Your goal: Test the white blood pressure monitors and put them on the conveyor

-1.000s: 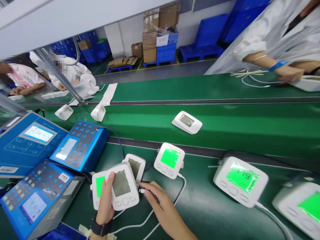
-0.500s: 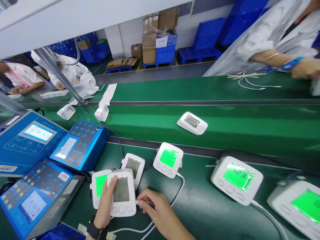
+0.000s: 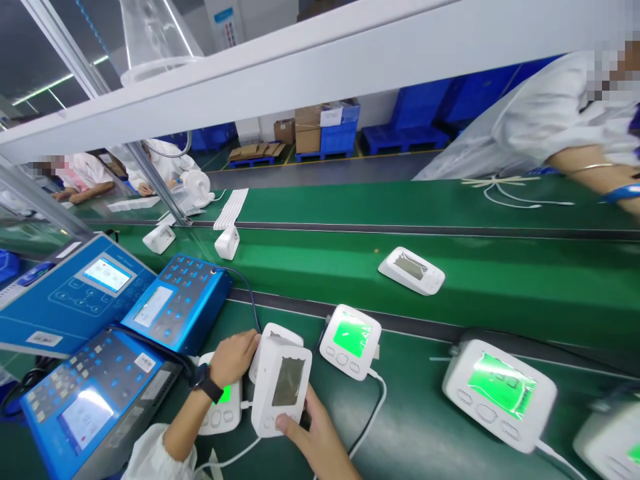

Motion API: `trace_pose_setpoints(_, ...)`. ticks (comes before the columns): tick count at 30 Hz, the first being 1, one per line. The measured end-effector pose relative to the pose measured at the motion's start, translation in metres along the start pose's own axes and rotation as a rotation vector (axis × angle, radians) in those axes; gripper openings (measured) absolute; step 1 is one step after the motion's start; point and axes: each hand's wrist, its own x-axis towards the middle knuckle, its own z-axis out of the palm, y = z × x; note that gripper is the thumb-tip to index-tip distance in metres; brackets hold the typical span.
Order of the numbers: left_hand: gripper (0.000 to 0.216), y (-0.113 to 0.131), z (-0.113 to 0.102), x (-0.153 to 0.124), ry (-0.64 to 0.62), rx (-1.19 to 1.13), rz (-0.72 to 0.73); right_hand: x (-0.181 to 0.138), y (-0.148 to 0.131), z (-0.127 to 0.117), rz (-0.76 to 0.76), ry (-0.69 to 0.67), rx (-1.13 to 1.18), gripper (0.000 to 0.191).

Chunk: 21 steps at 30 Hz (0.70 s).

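My right hand grips a white blood pressure monitor by its lower right, thumb on the front below a grey, unlit screen. The monitor is tilted. My left hand, with a black watch on its wrist, is at that monitor's upper left. Its fingers are bent in and their tips are partly hidden, beside a second unlit monitor standing behind. Under my left wrist lies a monitor with a green screen, partly covered, a white plug in its right side. Another green-lit monitor stands to the right.
Blue test boxes with keypads and displays fill the left. More lit monitors with white cables stand at right. One unlit monitor lies on the green conveyor. A white beam crosses above; a co-worker's arm is at far right.
My right hand has gone from the cable plug at the monitor's side to holding the monitor. My left hand has let go of its front and moved up behind it. The view has tilted upward.
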Motion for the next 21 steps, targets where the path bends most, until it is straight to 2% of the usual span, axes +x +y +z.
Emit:
trace_pose_setpoints(4,0.032,0.002,-0.004,0.005,-0.093,-0.044,0.074,0.008,0.010,0.006,-0.033,0.069,0.015,0.064)
trace_pose_setpoints(7,0.036,0.008,-0.006,0.004,-0.113,-0.099,0.119,0.015,0.011,0.007,-0.030,0.101,0.029,0.066)
trace_pose_setpoints(11,0.043,0.011,-0.009,0.002,-0.034,-0.152,0.109,0.025,0.009,0.011,-0.055,0.104,0.008,0.069)
trace_pose_setpoints(15,0.048,0.013,-0.015,-0.012,0.063,-0.166,0.114,0.033,0.008,0.016,-0.069,0.100,0.016,0.075)
trace_pose_setpoints(21,0.040,0.018,-0.016,-0.035,0.058,-0.063,0.143,0.036,0.000,0.015,-0.085,0.028,-0.004,0.074)
